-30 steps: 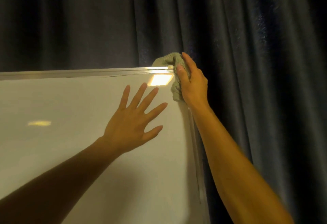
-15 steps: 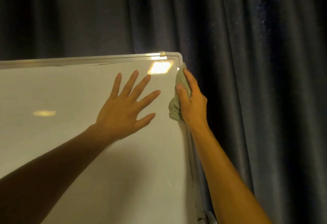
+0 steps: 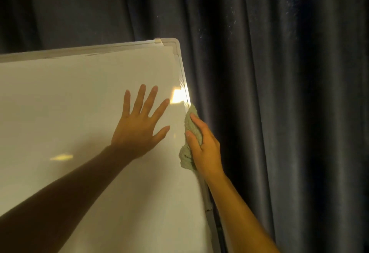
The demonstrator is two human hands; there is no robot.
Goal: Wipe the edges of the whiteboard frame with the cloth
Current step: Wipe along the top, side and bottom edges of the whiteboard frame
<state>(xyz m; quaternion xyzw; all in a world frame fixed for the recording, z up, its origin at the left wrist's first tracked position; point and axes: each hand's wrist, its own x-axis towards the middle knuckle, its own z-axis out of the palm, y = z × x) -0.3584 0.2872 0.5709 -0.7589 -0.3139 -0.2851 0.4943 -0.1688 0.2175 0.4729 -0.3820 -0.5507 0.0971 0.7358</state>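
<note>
Now right hand point(image 3: 205, 149) grips cloth point(image 3: 189, 133) against frame point(image 3: 182, 77); left hand point(image 3: 137, 131) spread flat.

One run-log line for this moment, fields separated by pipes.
right hand: pressing pale green terry cloth on whiteboard's silver right frame edge | left hand: flat, fingers spread, on white board surface

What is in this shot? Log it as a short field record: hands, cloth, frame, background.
left hand: open, fingers spread, palm flat on the whiteboard surface
right hand: gripping the cloth against the board's right edge
cloth: pale green, bunched, wrapped over the right frame rail
whiteboard frame: silver metal, rounded top right corner visible above the cloth
frame below hand: rail continues down to the picture's bottom edge
background: dark pleated curtain behind the board
</note>
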